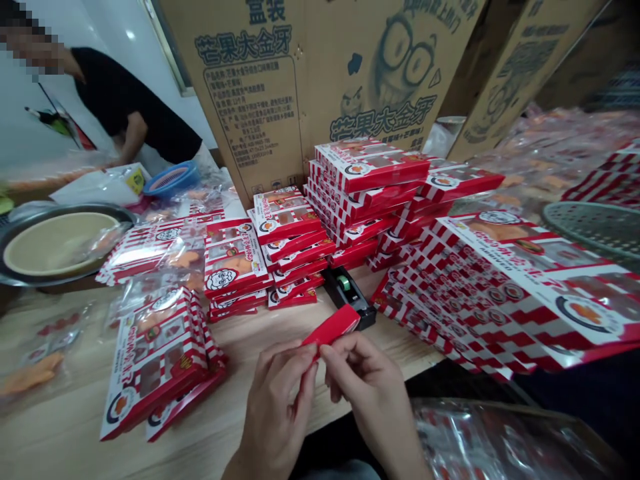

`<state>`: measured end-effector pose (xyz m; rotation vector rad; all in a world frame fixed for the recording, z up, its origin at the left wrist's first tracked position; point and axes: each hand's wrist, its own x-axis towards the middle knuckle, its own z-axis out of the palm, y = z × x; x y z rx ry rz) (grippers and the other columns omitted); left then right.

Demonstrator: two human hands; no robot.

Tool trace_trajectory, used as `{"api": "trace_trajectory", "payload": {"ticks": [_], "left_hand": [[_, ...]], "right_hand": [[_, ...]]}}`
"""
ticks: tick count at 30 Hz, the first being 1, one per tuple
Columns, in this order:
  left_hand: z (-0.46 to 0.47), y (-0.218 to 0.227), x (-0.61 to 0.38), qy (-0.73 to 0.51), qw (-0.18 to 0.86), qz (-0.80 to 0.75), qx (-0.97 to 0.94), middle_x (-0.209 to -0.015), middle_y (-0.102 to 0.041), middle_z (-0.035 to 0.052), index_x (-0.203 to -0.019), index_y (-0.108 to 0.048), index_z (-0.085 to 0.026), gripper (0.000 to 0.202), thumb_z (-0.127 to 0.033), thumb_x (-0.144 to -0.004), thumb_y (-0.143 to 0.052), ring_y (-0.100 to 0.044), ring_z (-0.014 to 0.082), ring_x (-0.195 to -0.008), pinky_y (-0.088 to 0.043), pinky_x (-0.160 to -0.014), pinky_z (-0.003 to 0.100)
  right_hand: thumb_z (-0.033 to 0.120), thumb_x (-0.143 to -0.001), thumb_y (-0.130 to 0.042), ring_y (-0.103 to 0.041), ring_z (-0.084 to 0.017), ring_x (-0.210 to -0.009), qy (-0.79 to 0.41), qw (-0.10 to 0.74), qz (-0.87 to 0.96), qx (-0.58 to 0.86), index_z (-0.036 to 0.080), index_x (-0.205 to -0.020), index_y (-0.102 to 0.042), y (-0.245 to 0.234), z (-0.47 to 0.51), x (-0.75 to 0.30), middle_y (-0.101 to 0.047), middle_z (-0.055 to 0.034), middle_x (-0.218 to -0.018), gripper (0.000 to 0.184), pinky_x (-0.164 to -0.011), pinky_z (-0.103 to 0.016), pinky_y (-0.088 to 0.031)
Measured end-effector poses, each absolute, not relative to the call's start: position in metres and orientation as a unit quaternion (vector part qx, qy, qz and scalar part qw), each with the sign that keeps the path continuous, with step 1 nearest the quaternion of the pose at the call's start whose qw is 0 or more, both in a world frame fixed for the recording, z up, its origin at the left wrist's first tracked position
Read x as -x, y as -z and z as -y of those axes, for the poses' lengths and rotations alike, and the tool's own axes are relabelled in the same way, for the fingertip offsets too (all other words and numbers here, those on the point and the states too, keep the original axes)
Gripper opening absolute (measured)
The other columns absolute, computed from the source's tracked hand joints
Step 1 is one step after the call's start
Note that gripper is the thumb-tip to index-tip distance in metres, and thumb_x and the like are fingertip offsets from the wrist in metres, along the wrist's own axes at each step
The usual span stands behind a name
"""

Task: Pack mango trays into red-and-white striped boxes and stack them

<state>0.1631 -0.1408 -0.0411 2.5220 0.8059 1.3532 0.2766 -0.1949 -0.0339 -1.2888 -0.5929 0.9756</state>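
Slim, glossy red carton [333, 327], held aslant with the right end raised, its lower left end pinched between left hand [277, 407] and right hand [370, 393]. Just beyond it, a black tape dispenser [349, 297] flat on a light wooden table [75, 433], a green-cored tape roll showing in its top.

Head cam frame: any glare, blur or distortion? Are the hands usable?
Head view: wide-angle distortion makes the cardboard cartons lean at the top; glare streaks the clear plastic bags at lower right; a pixelated patch covers the co-worker's head. The left hand, right hand and red box look fairly sharp, without obvious motion blur.
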Motion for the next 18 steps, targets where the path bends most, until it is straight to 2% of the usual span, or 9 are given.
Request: {"api": "trace_trajectory", "payload": {"ticks": [4,7,10,15,18], "left_hand": [[0.143,0.042,-0.157,-0.431,0.1,-0.265,-0.857,-0.093,-0.061,0.0063,-0.11,-0.053,-0.02,0.025,-0.011,-0.087,-0.05,-0.062,0.0151,-0.085,-0.055,-0.073,0.026],[0.139,0.038,-0.154,-0.363,0.091,-0.255,-0.892,-0.102,-0.059,0.009,-0.118,-0.054,-0.018,0.031,-0.012,-0.088,-0.048,-0.06,0.0159,-0.091,-0.053,-0.077,0.026],[0.133,0.033,-0.152,-0.363,0.076,-0.23,-0.9,-0.098,-0.062,0.0091,-0.117,-0.056,-0.014,0.03,-0.01,-0.088,-0.048,-0.06,0.0166,-0.089,-0.051,-0.077,0.027],[0.123,0.028,-0.155,-0.349,0.121,-0.211,-0.905,-0.094,-0.066,0.0081,-0.115,-0.058,-0.013,0.028,-0.013,-0.089,-0.049,-0.06,0.017,-0.086,-0.051,-0.076,0.028],[0.119,0.025,-0.152,-0.345,0.146,-0.21,-0.903,-0.095,-0.066,0.0074,-0.115,-0.058,-0.016,0.028,-0.014,-0.089,-0.049,-0.061,0.0164,-0.088,-0.052,-0.077,0.028]], "right_hand": [[0.053,-0.067,-0.07,-0.042,-0.007,-0.037,-0.39,0.647,0.239,0.61,0.02,-0.053,-0.049,0.039,0.189,-0.272,-0.048,0.0059,-0.04,0.041,-0.039,-0.018,-0.036],[0.055,-0.062,-0.072,-0.044,-0.007,-0.035,-0.447,0.642,0.222,0.582,0.02,-0.053,-0.048,0.04,0.189,-0.275,-0.052,0.0047,-0.039,0.043,-0.037,-0.019,-0.036],[0.053,-0.06,-0.074,-0.051,-0.009,-0.037,-0.482,0.65,0.208,0.549,0.019,-0.056,-0.051,0.044,0.187,-0.277,-0.059,0.002,-0.045,0.042,-0.04,-0.02,-0.041],[0.053,-0.068,-0.068,-0.044,-0.008,-0.036,-0.393,0.661,0.259,0.585,0.02,-0.051,-0.048,0.065,0.179,-0.274,-0.05,0.0051,-0.037,0.041,-0.041,-0.021,-0.038],[0.05,-0.073,-0.064,-0.045,-0.01,-0.039,-0.33,0.643,0.33,0.607,0.021,-0.05,-0.05,0.081,0.179,-0.276,-0.05,0.0037,-0.041,0.04,-0.045,-0.022,-0.039]]}}
